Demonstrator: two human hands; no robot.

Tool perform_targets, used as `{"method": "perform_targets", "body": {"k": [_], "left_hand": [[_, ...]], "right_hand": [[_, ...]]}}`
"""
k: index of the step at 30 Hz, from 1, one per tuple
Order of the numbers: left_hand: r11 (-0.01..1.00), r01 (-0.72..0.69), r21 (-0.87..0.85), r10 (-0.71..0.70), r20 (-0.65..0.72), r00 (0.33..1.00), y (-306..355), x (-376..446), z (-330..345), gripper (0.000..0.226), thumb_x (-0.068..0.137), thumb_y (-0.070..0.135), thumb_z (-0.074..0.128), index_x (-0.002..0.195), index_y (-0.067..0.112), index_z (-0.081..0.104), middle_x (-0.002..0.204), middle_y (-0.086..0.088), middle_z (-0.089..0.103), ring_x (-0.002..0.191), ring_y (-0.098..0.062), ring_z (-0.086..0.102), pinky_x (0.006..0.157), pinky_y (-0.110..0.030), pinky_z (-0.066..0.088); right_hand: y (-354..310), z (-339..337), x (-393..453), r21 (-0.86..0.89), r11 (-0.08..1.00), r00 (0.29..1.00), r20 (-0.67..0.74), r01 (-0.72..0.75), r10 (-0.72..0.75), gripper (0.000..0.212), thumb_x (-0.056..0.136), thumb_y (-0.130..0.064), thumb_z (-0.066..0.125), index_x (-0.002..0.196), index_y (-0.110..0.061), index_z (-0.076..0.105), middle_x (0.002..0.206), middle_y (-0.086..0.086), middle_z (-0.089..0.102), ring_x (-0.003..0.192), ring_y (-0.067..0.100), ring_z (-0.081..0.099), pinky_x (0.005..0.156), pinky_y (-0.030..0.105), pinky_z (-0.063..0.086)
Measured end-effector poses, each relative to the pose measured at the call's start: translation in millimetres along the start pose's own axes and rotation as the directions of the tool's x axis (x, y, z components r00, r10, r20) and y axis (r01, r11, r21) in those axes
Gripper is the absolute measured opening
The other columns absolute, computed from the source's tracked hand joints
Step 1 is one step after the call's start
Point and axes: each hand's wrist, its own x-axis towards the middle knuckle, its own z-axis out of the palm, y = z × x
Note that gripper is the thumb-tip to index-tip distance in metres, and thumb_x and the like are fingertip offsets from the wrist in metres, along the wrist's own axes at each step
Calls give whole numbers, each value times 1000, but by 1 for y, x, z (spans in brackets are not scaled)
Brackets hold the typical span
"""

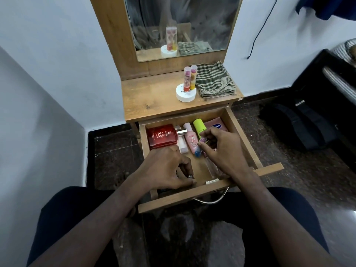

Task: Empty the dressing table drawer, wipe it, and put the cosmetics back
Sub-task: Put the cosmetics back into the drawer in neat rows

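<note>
Two hands are being worked inside the open drawer (244, 139).
A small blue vial (198, 151) is being pinched by the right hand (224, 149) mid-drawer; something small, unidentifiable, is being curled around by the left hand (165, 168) nearer.

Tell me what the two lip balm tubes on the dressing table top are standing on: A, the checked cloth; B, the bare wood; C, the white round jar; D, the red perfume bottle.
C: the two lip balm tubes stand upright on the lid of the white round jar, just left of the checked cloth on the dressing table top.
</note>
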Motion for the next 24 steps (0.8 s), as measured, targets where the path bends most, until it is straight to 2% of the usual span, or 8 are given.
{"method": "perform_targets", "body": {"k": [4, 8, 11, 14, 16, 18, 21, 24], "left_hand": [[999, -34, 12, 33, 40, 999, -5, 0, -1, 53, 86, 86, 50, 98, 43, 78, 86, 21, 70, 80, 1, 60, 67, -30, 53], [994, 105, 18, -102, -124, 987, -25, 3, -9, 73, 94, 85, 23, 110, 39, 78, 90, 11, 56, 75, 4, 47, 61, -24, 41], [966, 198, -165, -248, -393, 886, -50, 1, -15, 52, 105, 62, 36, 100, 34, 80, 84, 10, 62, 70, -4, 53, 58, -25, 39], [947, 177, -269, -305, -570, 763, -64, 1, -16, 44, 111, 45, 45, 88, 29, 79, 75, 19, 71, 69, -2, 58, 61, -33, 47], [948, 176, -265, -306, -604, 736, -66, 1, -16, 44, 112, 40, 46, 85, 27, 78, 71, 18, 71, 68, -2, 59, 63, -33, 49], [948, 247, -201, -319, -617, 719, -69, -1, -15, 46, 113, 43, 44, 83, 28, 75, 72, 15, 70, 69, -6, 61, 61, -35, 51], [924, 373, -89, -336, -656, 676, -72, -7, -16, 52, 113, 50, 38, 83, 28, 74, 73, 11, 69, 70, -11, 64, 58, -40, 52], [924, 361, -128, -344, -691, 636, -74, -9, -23, 49, 113, 48, 40, 84, 29, 75, 71, 13, 70, 69, -8, 67, 59, -38, 54]], "right_hand": [[-1, 1, 0, 9, 1000, 999, 34, 10, -11, 31, 90, -24, 82, 119, -17, 73, 102, -7, 74, 82, -4, 64, 73, -2, 47], [-5, 2, -1, 59, 996, 997, 45, 65, -68, 32, 89, -23, 83, 119, -18, 73, 101, -9, 75, 82, -9, 64, 75, 2, 49], [-16, 7, -1, 146, 985, 993, 61, 90, -100, 33, 88, -21, 84, 119, -19, 72, 102, -12, 74, 85, -7, 68, 76, 5, 53], [-32, 18, 2, 183, 971, 984, 71, 151, -166, 29, 87, -21, 85, 113, -20, 73, 100, -11, 75, 89, -2, 70, 80, 12, 57], [-45, 27, 6, 186, 959, 968, 92, 213, -233, 27, 87, -20, 85, 112, -19, 74, 101, -9, 76, 89, -2, 69, 81, 9, 55], [-57, 38, 9, 174, 947, 947, 128, 272, -295, 26, 88, -19, 84, 112, -19, 74, 101, -8, 76, 88, -4, 66, 80, 5, 50], [-67, 52, 10, 158, 941, 918, 221, 301, -330, 25, 90, -19, 81, 114, -23, 72, 104, -10, 74, 91, -2, 64, 82, 14, 53], [-73, 61, 8, 145, 932, 884, 298, 332, -361, 22, 90, -21, 80, 110, -23, 72, 103, -11, 72, 90, -1, 64, 80, 17, 55]]}}
